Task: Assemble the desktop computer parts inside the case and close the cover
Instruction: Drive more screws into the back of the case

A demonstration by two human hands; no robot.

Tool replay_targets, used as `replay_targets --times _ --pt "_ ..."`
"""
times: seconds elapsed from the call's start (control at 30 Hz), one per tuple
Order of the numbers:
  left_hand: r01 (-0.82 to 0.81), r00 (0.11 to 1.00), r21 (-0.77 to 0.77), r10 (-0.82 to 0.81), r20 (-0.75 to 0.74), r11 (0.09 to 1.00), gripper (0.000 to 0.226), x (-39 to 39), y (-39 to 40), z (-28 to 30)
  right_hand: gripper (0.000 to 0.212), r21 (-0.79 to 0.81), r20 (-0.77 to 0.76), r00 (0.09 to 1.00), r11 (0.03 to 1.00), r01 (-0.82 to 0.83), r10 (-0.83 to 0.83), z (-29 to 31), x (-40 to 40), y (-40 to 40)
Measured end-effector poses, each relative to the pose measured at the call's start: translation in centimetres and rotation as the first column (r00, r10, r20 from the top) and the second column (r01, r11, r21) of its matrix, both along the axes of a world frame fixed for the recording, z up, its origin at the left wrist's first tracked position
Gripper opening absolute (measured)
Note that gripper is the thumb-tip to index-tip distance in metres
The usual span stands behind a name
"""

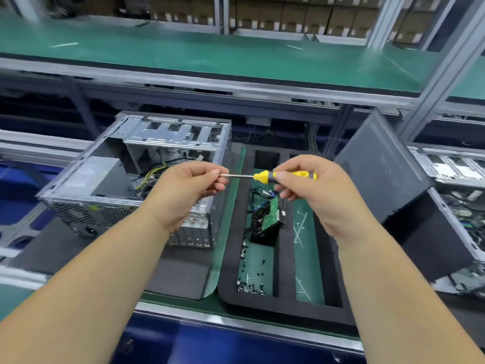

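Your right hand [309, 185] is gripping the yellow handle of the screwdriver [275, 176] at frame centre, keeping it level, while your left hand [191, 185] is pinching the bare metal tip between thumb and fingertips, probably seating a screw there, though none is showing. Both forearms are reaching up from the lower corners, wrists bent inward so the hands are meeting over the gap between case and tray.

Below them, the black foam tray [283, 308] is lying on the green surface [225, 258], holding loose screws [249, 282] at its near end and a green circuit board [267, 214] further in, within easy reach.

Left of centre, the open computer case [110, 169] is lying on its side, interior facing up for access. At the right, the grey cover panel [380, 164] is leaning upright, waiting.
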State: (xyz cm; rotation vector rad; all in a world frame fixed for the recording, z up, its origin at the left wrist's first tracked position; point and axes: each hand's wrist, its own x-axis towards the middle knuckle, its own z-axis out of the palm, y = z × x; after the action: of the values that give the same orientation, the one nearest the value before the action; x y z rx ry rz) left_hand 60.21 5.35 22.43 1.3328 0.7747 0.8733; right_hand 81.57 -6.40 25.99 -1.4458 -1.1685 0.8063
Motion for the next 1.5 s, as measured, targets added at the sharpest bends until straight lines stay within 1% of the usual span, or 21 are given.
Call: replay_targets --times 0.07,0.17,0.23,0.3,0.37,0.43,0.5,0.53,0.57,0.63,0.67,0.73,0.8,0.87,0.93,1.03,1.1,1.2,1.37,1.43,1.5 --pt "-0.039 0.999 0.088 0.041 -0.019 0.995 0.026 -2.2 0.8 0.4 0.009 -0.03 0.065 0.996 0.998 -0.061 0.062 0.1 -1.8 1.3" --pt "-0.101 0.993 0.166 0.109 -0.042 0.981 0.03 -4.9 1.9 0.6 0.008 -0.088 0.123 0.982 0.987 -0.131 0.142 -0.3 -4.6 3.2" --pt "-0.126 0.99 0.182 0.136 -0.04 0.975 0.028 -6.6 2.7 0.5 0.003 -0.123 0.156 0.972 0.98 -0.159 0.177 -0.9 -6.6 4.5" --pt "-0.136 0.989 0.174 0.144 -0.035 0.975 0.022 -8.1 3.6 0.2 0.005 -0.137 0.178 0.967 0.978 -0.16 0.183 -1.6 -8.8 5.8" --pt "-0.155 0.979 0.202 0.177 -0.097 0.967 0.028 -10.0 4.6 -0.3 0.01 -0.145 0.168 0.973 0.98 -0.136 0.16 -2.4 -11.0 7.1" --pt "-0.152 0.951 0.277 0.217 -0.221 0.949 0.031 -12.2 5.8 -0.9 0.013 -0.132 0.121 0.988 0.988 -0.077 0.094 -3.3 -13.1 8.3" --pt "-0.089 0.91 0.382 0.231 -0.345 0.92 0.023 -14.8 7.0 -1.6 0.013 -0.112 0.058 0.998 0.994 0.01 -0.003 -4.2 -15.1 9.5" --pt "-0.037 0.872 0.43 0.239 -0.428 0.902 0.02 -16.2 7.7 -1.9 0.014 -0.105 0.042 0.998 0.993 0.058 -0.054 -4.8 -16.1 10.0" --pt "0.036 0.815 0.48 0.252 -0.521 0.876 0.018 -17.6 8.5 -2.2 0.014 -0.099 0.043 0.994 0.99 0.103 -0.099 -5.4 -17.1 10.6" --pt "0.24 0.682 0.578 0.288 -0.672 0.78 0.019 -20.4 10.1 -2.7 0.013 -0.088 0.069 0.982 0.98 0.179 -0.173 -6.5 -19.1 11.7" --pt "0.335 0.632 0.597 0.296 -0.716 0.729 0.022 -21.7 10.8 -3.0 0.013 -0.08 0.088 0.974 0.973 0.215 -0.208 -7.1 -20.1 12.1" --pt "0.436 0.587 0.584 0.275 -0.761 0.685 0.029 -23.7 12.0 -3.5 0.011 -0.053 0.13 0.949 0.954 0.295 -0.286 -8.4 -21.8 12.9" --pt "0.481 0.599 0.586 0.243 -0.763 0.653 0.034 -25.1 12.9 -4.0 0.012 -0.028 0.21 0.901 0.919 0.393 -0.379 -9.9 -23.0 13.4" --pt "0.526 0.616 0.601 0.219 -0.757 0.601 0.041 -25.9 13.6 -4.4 0.02 0.026 0.358 0.811 0.873 0.487 -0.463 -11.0 -23.5 13.7" --pt "0.549 0.619 0.603 0.203 -0.759 0.579 0.046 -26.1 14.3 -4.7 0.022 0.113 0.454 0.709 0.824 0.556 -0.54 -11.7 -23.5 14.0" --pt "0.565 0.619 0.57 0.15 -0.771 0.596 0.04 -26.3 15.0 -5.2 0.024 0.217 0.513 0.6 0.77 0.601 -0.613 -12.4 -23.6 14.4" --pt "0.57 0.619 0.562 0.137 -0.774 0.6 0.038 -26.4 15.2 -5.5 0.025 0.264 0.516 0.562 0.745 0.613 -0.646 -12.8 -23.6 14.6" --pt "0.548 0.632 0.573 0.147 -0.761 0.609 0.037 -26.2 15.0 -5.8 0.028 0.287 0.51 0.533 0.718 0.634 -0.675 -13.1 -23.4 14.8" --pt "0.507 0.66 0.594 0.162 -0.734 0.624 0.038 -24.1 13.7 -6.6 0.031 0.249 0.521 0.547 0.729 0.637 -0.656 -12.8 -20.8 14.5" --pt "0.485 0.672 0.617 0.188 -0.717 0.619 0.04 -22.9 13.0 -7.1 0.029 0.218 0.526 0.562 0.74 0.636 -0.638 -12.4 -19.7 14.4" --pt "0.472 0.676 0.625 0.199 -0.709 0.622 0.042 -22.1 12.6 -7.3 0.023 0.169 0.491 0.609 0.754 0.635 -0.623 -11.7 -19.1 14.2"
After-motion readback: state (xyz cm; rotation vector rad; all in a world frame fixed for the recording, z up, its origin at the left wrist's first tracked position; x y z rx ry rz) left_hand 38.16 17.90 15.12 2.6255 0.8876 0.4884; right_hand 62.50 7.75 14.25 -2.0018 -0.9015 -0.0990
